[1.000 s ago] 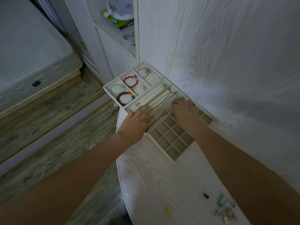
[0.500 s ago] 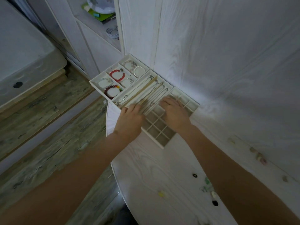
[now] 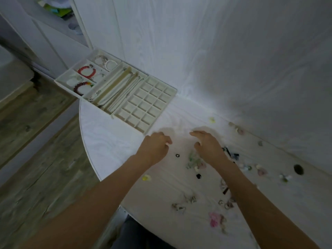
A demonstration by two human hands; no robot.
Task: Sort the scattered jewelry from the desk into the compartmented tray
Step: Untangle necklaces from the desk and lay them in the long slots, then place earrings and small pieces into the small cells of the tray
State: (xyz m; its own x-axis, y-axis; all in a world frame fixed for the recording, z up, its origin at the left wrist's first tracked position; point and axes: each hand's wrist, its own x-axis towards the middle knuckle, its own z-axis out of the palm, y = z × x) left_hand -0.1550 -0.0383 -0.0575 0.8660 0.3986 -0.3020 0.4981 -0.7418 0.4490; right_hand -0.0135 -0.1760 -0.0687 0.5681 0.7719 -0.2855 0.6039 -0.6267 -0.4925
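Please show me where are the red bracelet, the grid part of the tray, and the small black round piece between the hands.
red bracelet (image 3: 86,72): head view, on its beads.
grid section of the tray (image 3: 145,104): head view, on a divider wall.
black round piece (image 3: 177,155): head view, on its middle.

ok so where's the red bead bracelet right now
In the head view, the red bead bracelet lies in a compartment at the far left end of the tray, beside the pearl bracelet.

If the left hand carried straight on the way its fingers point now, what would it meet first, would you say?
Probably bare desk first, then the near corner of the compartmented tray just beyond the left hand; depth is unclear.
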